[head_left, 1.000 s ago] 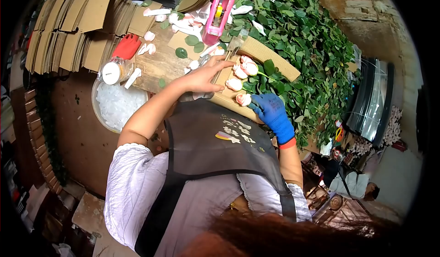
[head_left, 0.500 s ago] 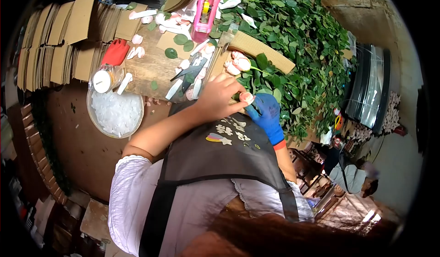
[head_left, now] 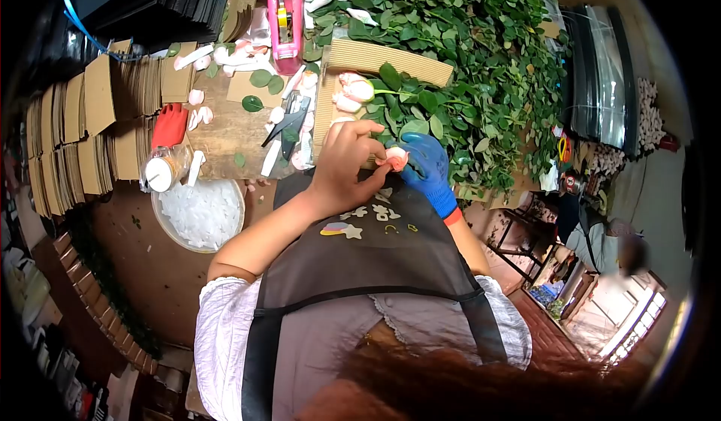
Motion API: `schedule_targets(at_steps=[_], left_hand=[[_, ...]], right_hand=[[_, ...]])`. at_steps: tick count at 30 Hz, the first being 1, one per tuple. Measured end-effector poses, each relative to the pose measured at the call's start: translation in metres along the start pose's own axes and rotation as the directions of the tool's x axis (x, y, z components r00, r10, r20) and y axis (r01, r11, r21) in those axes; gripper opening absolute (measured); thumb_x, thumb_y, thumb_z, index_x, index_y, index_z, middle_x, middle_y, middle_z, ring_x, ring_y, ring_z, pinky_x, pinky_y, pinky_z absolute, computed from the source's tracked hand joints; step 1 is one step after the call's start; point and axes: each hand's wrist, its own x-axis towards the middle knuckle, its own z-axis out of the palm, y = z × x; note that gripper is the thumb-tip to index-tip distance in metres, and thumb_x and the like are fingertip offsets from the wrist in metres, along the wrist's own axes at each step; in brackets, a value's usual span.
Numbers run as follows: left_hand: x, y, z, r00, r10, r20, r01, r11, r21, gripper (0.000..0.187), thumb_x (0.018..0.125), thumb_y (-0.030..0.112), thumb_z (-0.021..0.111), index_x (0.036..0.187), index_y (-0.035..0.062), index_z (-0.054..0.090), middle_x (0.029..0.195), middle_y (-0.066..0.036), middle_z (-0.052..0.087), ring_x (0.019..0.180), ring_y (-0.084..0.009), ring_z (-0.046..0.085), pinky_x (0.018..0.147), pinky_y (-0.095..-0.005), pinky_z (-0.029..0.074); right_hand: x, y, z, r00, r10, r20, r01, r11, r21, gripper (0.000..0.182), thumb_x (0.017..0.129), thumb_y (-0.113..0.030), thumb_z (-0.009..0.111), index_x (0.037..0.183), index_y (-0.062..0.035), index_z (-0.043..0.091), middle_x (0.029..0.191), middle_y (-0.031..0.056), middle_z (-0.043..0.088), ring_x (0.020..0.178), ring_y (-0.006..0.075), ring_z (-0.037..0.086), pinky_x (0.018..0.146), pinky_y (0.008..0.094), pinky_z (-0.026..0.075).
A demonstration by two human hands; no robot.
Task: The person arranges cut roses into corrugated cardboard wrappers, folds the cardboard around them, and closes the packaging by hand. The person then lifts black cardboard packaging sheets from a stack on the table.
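Note:
A pink rose head (head_left: 396,159) is between my hands, in front of my dark apron. My left hand (head_left: 349,162) is bare, with thumb and fingertips pressed together at the flower's petals. My right hand (head_left: 426,165), in a blue glove, is closed round the rose just below its head. Beyond them several pale pink roses (head_left: 353,92) lie on corrugated cardboard (head_left: 390,60), with leafy green stems (head_left: 466,68) to the right.
A pink tape dispenser (head_left: 286,30), dark scissors (head_left: 288,126) and loose petals lie on the wooden table (head_left: 218,150). A red glove (head_left: 170,125) and a lidded jar (head_left: 161,172) are at its left. Below stands a basin (head_left: 199,214). A person (head_left: 601,248) is far right.
The view has shifted, so the table items appear further left. My left hand's fingers have moved at the rose, whose head now faces more toward the camera and looks more open.

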Motion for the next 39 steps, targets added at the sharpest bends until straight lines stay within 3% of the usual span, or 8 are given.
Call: schedule_targets(at_steps=[15, 21, 22, 25, 26, 31, 34, 39], left_hand=[[0.010, -0.001, -0.015, 0.997, 0.077, -0.028, -0.067, 0.961, 0.269, 0.011, 0.076, 0.010, 0.075, 0.084, 0.0141, 0.070, 0.103, -0.001, 0.063, 0.096, -0.0257, 0.056, 0.084, -0.0379, 0.043], [0.023, -0.006, -0.045, 0.976, 0.027, -0.218, 0.051, 0.936, 0.347, 0.007, 0.076, 0.008, 0.073, 0.079, 0.0125, 0.069, 0.097, -0.004, 0.065, 0.093, -0.0258, 0.058, 0.083, -0.0391, 0.043], [0.025, -0.008, -0.056, 0.963, 0.020, -0.268, 0.065, 0.951, 0.303, 0.009, 0.076, 0.006, 0.073, 0.082, 0.0110, 0.069, 0.093, -0.006, 0.066, 0.092, -0.0259, 0.059, 0.084, -0.0387, 0.043], [0.008, -0.041, -0.070, 0.847, -0.213, -0.487, 0.355, 0.909, 0.219, 0.042, 0.079, -0.003, 0.062, 0.119, 0.0083, 0.061, 0.123, -0.013, 0.055, 0.110, -0.0282, 0.054, 0.091, -0.0361, 0.044], [0.002, -0.044, -0.077, 0.837, -0.314, -0.448, 0.401, 0.909, 0.112, 0.056, 0.078, -0.005, 0.055, 0.132, 0.0087, 0.052, 0.134, -0.012, 0.046, 0.117, -0.0263, 0.049, 0.095, -0.0333, 0.043], [-0.026, -0.072, -0.074, 0.815, -0.503, -0.289, 0.468, 0.864, -0.186, 0.048, 0.082, 0.001, 0.057, 0.129, 0.0090, 0.055, 0.128, -0.009, 0.048, 0.115, -0.0227, 0.048, 0.095, -0.0313, 0.042], [-0.025, -0.076, -0.059, 0.875, -0.459, -0.156, 0.465, 0.885, 0.003, 0.037, 0.090, 0.014, 0.069, 0.124, 0.0062, 0.058, 0.122, -0.010, 0.052, 0.116, -0.0221, 0.051, 0.098, -0.0348, 0.043], [0.000, -0.081, -0.042, 0.892, -0.416, 0.177, 0.388, 0.905, 0.174, 0.087, 0.069, 0.036, 0.088, 0.135, 0.0036, 0.041, 0.130, -0.018, 0.044, 0.127, -0.0368, 0.044, 0.108, -0.0434, 0.038]], right_hand=[[0.022, -0.013, -0.017, 0.993, -0.050, 0.103, 0.053, 0.998, -0.025, 0.041, 0.070, -0.012, 0.080, 0.110, -0.0095, 0.069, 0.108, 0.0104, 0.067, 0.102, 0.0339, 0.064, 0.087, 0.0437, 0.052], [0.055, -0.028, -0.025, 0.965, 0.006, 0.261, 0.002, 1.000, -0.030, 0.026, 0.082, -0.024, 0.074, 0.105, -0.0128, 0.069, 0.084, 0.0093, 0.067, 0.080, 0.0304, 0.065, 0.072, 0.0424, 0.050], [0.062, -0.032, -0.027, 0.939, 0.015, 0.344, 0.026, 0.993, -0.115, 0.023, 0.084, -0.026, 0.071, 0.103, -0.0134, 0.067, 0.081, 0.0092, 0.067, 0.077, 0.0305, 0.065, 0.070, 0.0426, 0.050], [0.082, -0.044, -0.026, 0.852, 0.031, 0.523, 0.130, 0.955, -0.268, 0.019, 0.090, -0.032, 0.066, 0.098, -0.0149, 0.064, 0.076, 0.0088, 0.067, 0.072, 0.0307, 0.066, 0.065, 0.0435, 0.048], [0.084, -0.041, -0.020, 0.838, 0.015, 0.546, 0.157, 0.951, -0.268, 0.019, 0.090, -0.033, 0.064, 0.097, -0.0151, 0.062, 0.075, 0.0087, 0.067, 0.072, 0.0308, 0.066, 0.064, 0.0439, 0.047], [0.105, -0.040, -0.001, 0.701, 0.146, 0.698, 0.146, 0.929, -0.341, 0.022, 0.092, -0.036, 0.061, 0.087, -0.0139, 0.063, 0.076, 0.0100, 0.068, 0.074, 0.0305, 0.068, 0.064, 0.0447, 0.050], [0.113, -0.041, 0.004, 0.668, 0.167, 0.725, 0.153, 0.923, -0.353, 0.024, 0.092, -0.037, 0.060, 0.085, -0.0134, 0.064, 0.076, 0.0104, 0.068, 0.076, 0.0307, 0.069, 0.065, 0.0450, 0.051], [0.122, -0.047, 0.007, 0.639, 0.201, 0.743, 0.174, 0.902, -0.394, 0.027, 0.092, -0.039, 0.060, 0.089, -0.0129, 0.065, 0.079, 0.0112, 0.070, 0.078, 0.0307, 0.070, 0.068, 0.0448, 0.052]])
